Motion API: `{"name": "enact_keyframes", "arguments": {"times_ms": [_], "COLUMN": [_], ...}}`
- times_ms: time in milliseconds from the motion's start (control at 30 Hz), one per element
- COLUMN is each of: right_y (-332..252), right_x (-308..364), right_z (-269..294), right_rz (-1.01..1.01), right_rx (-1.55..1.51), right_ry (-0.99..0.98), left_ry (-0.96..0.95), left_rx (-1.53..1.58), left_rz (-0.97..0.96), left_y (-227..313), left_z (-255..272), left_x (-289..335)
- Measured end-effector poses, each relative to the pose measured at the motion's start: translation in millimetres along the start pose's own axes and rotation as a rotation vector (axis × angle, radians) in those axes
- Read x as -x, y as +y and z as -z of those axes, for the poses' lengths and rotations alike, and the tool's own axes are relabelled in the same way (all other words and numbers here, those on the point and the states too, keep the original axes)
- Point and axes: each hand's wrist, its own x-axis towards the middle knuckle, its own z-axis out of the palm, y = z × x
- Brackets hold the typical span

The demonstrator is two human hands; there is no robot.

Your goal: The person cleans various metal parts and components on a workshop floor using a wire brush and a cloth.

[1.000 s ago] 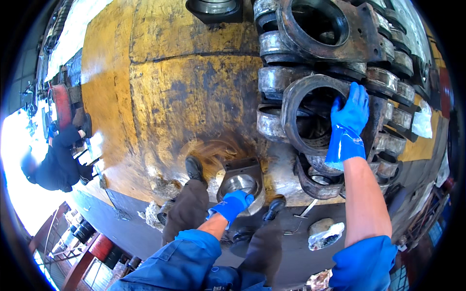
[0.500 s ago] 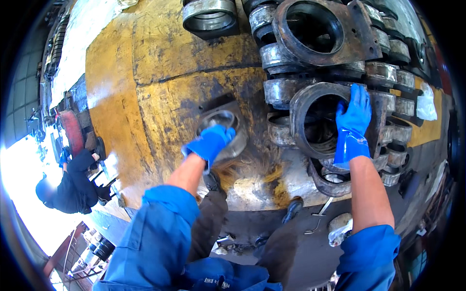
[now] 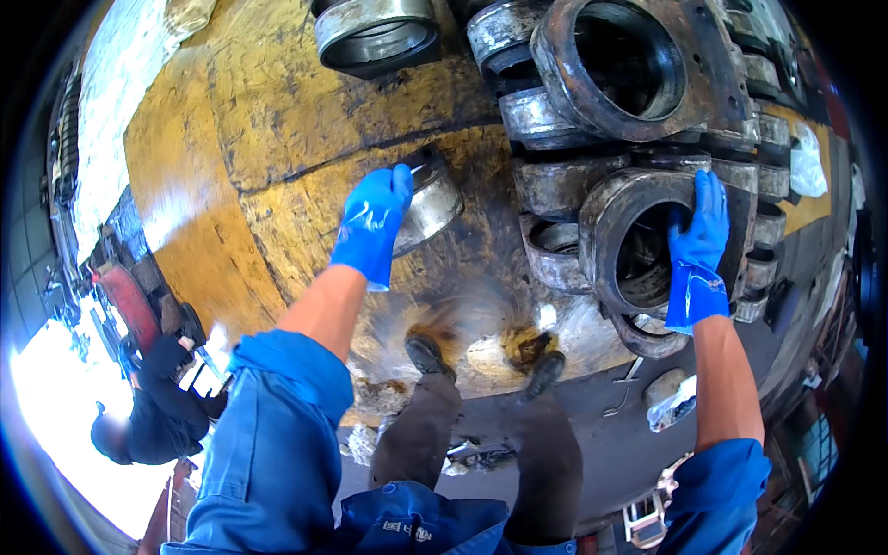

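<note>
Blue gloves cover both my hands. My left hand is closed at the left edge of a shiny metal ring with a flat base, which is tilted so its curved outer side shows. Part of this ring is hidden behind the glove. My right hand lies with fingers stretched out along the right side of a larger dark flanged ring. Its thumb reaches over the round opening. That flanged ring rests slanted on top of other metal rings.
Another large flanged ring lies on the pile of metal rings at the right. A separate ring stands at the far side of the worn yellow surface. At the left a person in dark clothes is near a red part.
My left hand has moved from over the small ring's opening to its left edge, and the ring has turned onto its side. The right hand stays on the flanged ring; the view has shifted.
</note>
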Motion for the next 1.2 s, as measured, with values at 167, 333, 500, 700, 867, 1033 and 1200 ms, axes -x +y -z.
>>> {"name": "enact_keyframes", "arguments": {"times_ms": [167,333,500,700,867,1033,1200], "right_y": [-6,-7,-7,-14,-64,-56,-58], "right_x": [-5,-8,-7,-38,-130,-206,-202], "right_z": [6,9,19,76,80,-2,-14], "right_rz": [-0.001,0.001,0.012,0.006,-0.006,-0.139,-0.182], "right_rx": [-0.036,-0.108,-0.104,-0.159,-0.255,0.005,-0.05], "right_ry": [0.022,0.006,-0.052,-0.239,0.115,0.205,0.239], "left_ry": [0.119,0.036,0.039,-0.034,-0.008,-0.148,-0.249], "left_rx": [0.043,0.05,0.094,0.146,0.251,0.257,0.042], "left_rz": [-0.049,-0.029,-0.029,-0.057,-0.1,-0.103,-0.052], "left_y": [-10,-7,-5,-4,-24,-39,-32], "left_z": [-6,-1,-3,-3,-5,-33,-16], "left_x": [-14,-17,-15,-23,-27,-36,-36]}}
